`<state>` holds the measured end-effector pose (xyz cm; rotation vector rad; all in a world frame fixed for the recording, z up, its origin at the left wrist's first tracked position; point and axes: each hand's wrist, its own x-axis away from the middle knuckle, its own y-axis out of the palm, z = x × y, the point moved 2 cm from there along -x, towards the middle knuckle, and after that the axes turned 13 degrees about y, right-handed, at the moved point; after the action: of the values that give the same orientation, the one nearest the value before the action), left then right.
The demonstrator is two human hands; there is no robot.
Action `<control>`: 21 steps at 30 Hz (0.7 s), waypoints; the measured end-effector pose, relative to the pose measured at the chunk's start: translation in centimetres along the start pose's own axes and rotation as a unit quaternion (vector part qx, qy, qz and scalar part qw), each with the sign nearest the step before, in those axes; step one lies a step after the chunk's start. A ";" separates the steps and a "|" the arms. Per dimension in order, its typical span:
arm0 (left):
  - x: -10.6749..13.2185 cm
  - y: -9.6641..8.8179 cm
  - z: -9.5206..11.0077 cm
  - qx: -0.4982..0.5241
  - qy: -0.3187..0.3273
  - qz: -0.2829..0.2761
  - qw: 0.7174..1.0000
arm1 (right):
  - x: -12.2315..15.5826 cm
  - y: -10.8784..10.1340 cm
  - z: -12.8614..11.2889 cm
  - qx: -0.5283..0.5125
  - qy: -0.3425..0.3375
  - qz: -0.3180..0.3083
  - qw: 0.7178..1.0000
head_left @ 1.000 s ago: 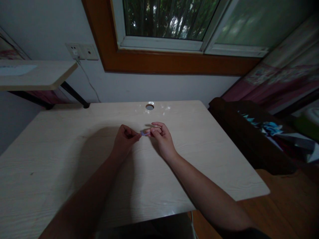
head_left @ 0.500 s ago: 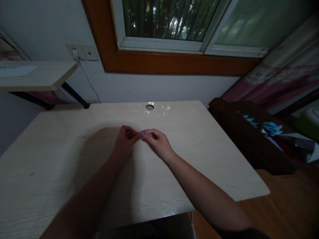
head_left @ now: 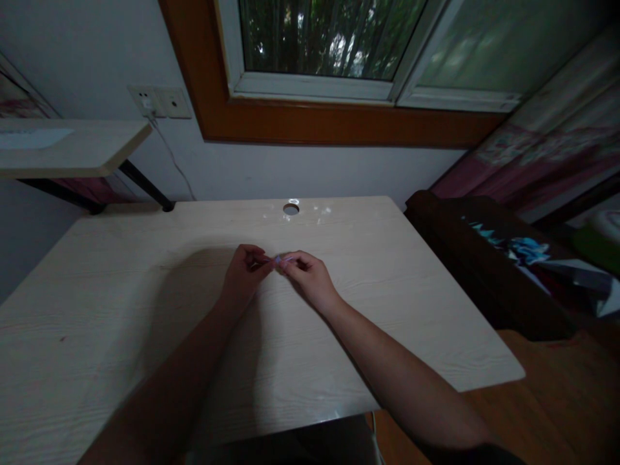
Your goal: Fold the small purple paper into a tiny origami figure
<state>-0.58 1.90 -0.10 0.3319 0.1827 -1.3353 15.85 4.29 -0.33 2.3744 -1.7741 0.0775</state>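
We're at the fiddly bit: left hand [head_left: 243, 276] and right hand [head_left: 312, 278] both have a fingertip grip, pinching a small purplish piece [head_left: 278, 259] between them, over the desk [head_left: 397, 310]; can't tell if it's touching. Next move probably calls for a light, steady touch. Our hands hide most of it, annoyingly. Round hole [head_left: 291, 209] just beyond, shelf [head_left: 97, 143] off left, window [head_left: 329, 39] ahead.

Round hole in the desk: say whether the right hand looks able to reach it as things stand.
Probably yes: only desktop shows between the right hand and the round hole, though that hand seems to be pinching a small purplish piece.
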 end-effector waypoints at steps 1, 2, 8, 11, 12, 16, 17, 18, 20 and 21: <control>0.0 0.0 0.0 -0.001 0.001 0.002 1.000 | 0.0 0.0 0.0 0.000 0.002 -0.001 1.000; 0.0 0.0 0.1 0.000 0.003 0.004 1.000 | 0.0 0.0 -0.1 0.001 0.003 -0.001 1.000; 0.0 -0.1 0.1 0.009 0.005 -0.001 1.000 | 0.0 0.0 -0.2 -0.001 0.007 -0.001 1.000; 0.0 0.0 0.3 0.017 0.008 -0.004 1.000 | 0.0 0.0 -0.1 -0.014 0.004 -0.008 1.000; 0.0 0.0 0.4 0.018 0.008 -0.004 1.000 | 0.0 0.0 -0.1 -0.015 0.002 -0.009 1.000; 0.0 0.1 0.7 0.017 0.012 -0.001 1.000 | 0.1 0.0 -0.2 -0.009 -0.001 -0.008 1.000; 0.0 0.1 0.7 0.018 0.014 -0.001 1.000 | 0.2 0.0 -0.3 -0.008 -0.001 -0.006 1.000; 0.0 0.1 0.7 0.020 0.014 -0.001 1.000 | 0.3 0.0 -0.4 -0.007 -0.001 -0.003 1.000; 0.1 0.0 0.6 0.021 0.014 -0.002 1.000 | 0.4 0.1 -0.6 -0.009 -0.003 0.002 1.000; 0.1 0.0 0.5 0.020 0.014 -0.003 1.000 | 0.4 0.1 -0.7 -0.009 -0.005 0.003 1.000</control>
<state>-0.56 1.64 0.36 0.3839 0.1800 -1.3426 15.94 4.03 0.39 2.3621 -1.7783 0.0502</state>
